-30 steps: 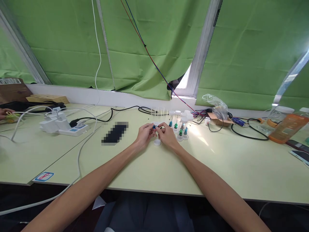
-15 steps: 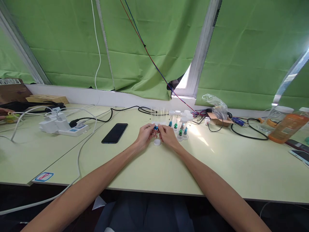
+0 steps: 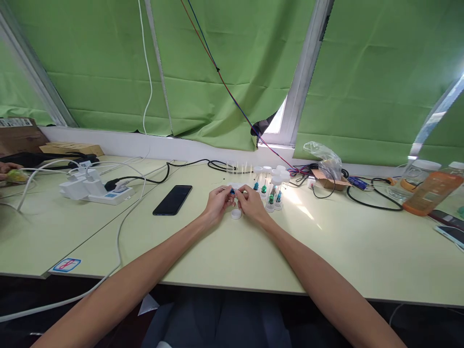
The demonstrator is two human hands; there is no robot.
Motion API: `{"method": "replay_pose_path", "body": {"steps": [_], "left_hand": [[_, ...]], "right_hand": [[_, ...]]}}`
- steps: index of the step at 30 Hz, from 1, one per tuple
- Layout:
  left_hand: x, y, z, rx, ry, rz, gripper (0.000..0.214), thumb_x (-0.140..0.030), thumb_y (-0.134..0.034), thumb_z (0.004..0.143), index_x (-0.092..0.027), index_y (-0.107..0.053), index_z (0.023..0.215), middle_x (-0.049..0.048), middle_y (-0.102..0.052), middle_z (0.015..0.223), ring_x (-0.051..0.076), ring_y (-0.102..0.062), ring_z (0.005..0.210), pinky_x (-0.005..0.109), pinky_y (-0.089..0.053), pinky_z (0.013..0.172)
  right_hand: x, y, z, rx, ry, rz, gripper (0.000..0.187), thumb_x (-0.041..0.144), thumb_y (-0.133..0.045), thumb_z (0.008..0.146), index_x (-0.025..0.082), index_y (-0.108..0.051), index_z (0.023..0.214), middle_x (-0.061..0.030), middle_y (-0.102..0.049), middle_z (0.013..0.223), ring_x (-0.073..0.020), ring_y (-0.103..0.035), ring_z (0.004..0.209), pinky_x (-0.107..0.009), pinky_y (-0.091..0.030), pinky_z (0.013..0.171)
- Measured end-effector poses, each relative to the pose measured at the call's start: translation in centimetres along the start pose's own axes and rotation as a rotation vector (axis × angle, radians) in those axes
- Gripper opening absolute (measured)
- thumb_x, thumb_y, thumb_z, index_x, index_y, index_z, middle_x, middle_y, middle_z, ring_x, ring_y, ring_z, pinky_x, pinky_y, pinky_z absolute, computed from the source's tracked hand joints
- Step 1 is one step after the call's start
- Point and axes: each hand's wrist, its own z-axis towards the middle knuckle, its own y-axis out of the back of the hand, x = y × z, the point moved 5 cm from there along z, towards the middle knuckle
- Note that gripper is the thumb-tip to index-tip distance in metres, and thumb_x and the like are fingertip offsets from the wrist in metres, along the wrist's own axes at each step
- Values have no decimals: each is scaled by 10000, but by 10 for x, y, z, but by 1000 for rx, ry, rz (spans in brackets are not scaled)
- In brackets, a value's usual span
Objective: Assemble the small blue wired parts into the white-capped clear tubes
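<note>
The left hand [image 3: 216, 203] and the right hand [image 3: 251, 203] meet fingertip to fingertip above the pale green table [image 3: 224, 256], both forearms reaching in from the near edge. Each hand is curled nearly closed, thumb and forefinger pinched on a small blue part [image 3: 232, 192] held between the two hands, just clear of the table. The part is too small to show any detail.

A round white cap [image 3: 236, 213] lies flat on the table directly below the hands, just beside the right thumb. To the right of the right hand stands a cluster of clear vials [image 3: 271, 193], upright and white-capped, with blue and green pieces inside. Behind the hands, a row of empty clear tubes [image 3: 239, 167] stands near the window sill.

A black phone [image 3: 172, 199] lies face up to the left of the left hand, apart from it. Farther left, a white power strip [image 3: 94, 189] carries several plugs and cables. At the far right stands an orange bottle [image 3: 431, 191], and behind the vials a small cardboard box [image 3: 330, 181] holds a crumpled plastic bag. Another person's hand [image 3: 7, 170] shows at the left edge.
</note>
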Motion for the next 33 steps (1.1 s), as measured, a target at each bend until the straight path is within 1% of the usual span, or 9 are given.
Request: {"method": "replay_pose_path", "body": {"steps": [3, 7, 9, 12, 15, 18, 25, 29, 33], "left_hand": [[-1, -2, -1, 9, -3, 9, 233, -306, -761, 726, -128, -614, 699, 16, -566, 594, 93, -494, 488, 252, -431, 485], [-1, -3, -2, 26, -10, 20, 246, -318, -773, 714, -124, -623, 700, 29, -588, 621, 91, -494, 487, 255, -429, 483], [-1, -3, -2, 27, -8, 24, 247, -322, -773, 715, -125, -623, 698, 34, -596, 627, 93, -497, 491, 256, -431, 486], [-1, -2, -2, 18, -11, 16, 251, -327, -776, 713, -130, -621, 700, 30, -591, 623, 94, -491, 498, 258, -435, 490], [-2, -1, -1, 3, -20, 2, 266, -338, -784, 702, -134, -615, 691, 5, -550, 587, 89, -473, 490, 255, -428, 483], [-2, 0, -1, -14, -20, 0, 279, -347, -793, 693, -133, -615, 687, -2, -536, 577, 88, -473, 484, 253, -424, 481], [-2, -1, -1, 11, -24, 21, 269, -338, -781, 711, -133, -612, 671, -5, -521, 559, 87, -469, 481, 249, -416, 475], [-1, 0, 0, 8, -21, 27, 259, -330, -782, 712, -126, -627, 681, 1, -534, 563, 90, -474, 482, 255, -420, 474], [0, 1, 1, -5, -15, 31, 254, -325, -787, 712, -120, -639, 691, 16, -564, 571, 93, -487, 480, 255, -419, 474]], "right_hand": [[-1, 1, 1, -5, -4, -24, 371, 564, -451, 910, 231, -472, 748, 49, -543, 498, -120, -481, 417, -252, -385, 495], [0, 2, 1, -16, -13, -73, 452, 555, -375, 946, 225, -455, 649, 31, -520, 476, -124, -484, 409, -267, -390, 501], [0, 2, 1, -18, -18, -80, 480, 561, -351, 952, 221, -458, 631, 26, -521, 475, -124, -483, 405, -269, -391, 500], [0, 2, 1, -27, -27, -68, 462, 574, -379, 940, 219, -474, 660, 33, -524, 470, -121, -482, 405, -262, -390, 500], [1, 1, 0, -26, -32, -35, 371, 580, -472, 899, 226, -505, 795, 56, -540, 477, -119, -486, 416, -244, -383, 494], [3, 0, -1, -8, -25, -10, 343, 576, -518, 871, 234, -494, 889, 72, -552, 490, -116, -483, 418, -232, -377, 488], [1, 1, 0, -6, -4, -22, 346, 562, -480, 886, 231, -472, 789, 55, -551, 496, -114, -473, 418, -239, -379, 489], [0, 1, 0, -7, 0, -12, 336, 546, -477, 890, 231, -468, 771, 56, -540, 483, -114, -464, 413, -241, -375, 486], [0, 1, 0, 1, -15, 19, 331, 540, -475, 889, 237, -448, 760, 65, -522, 471, -110, -441, 381, -239, -360, 451]]}}
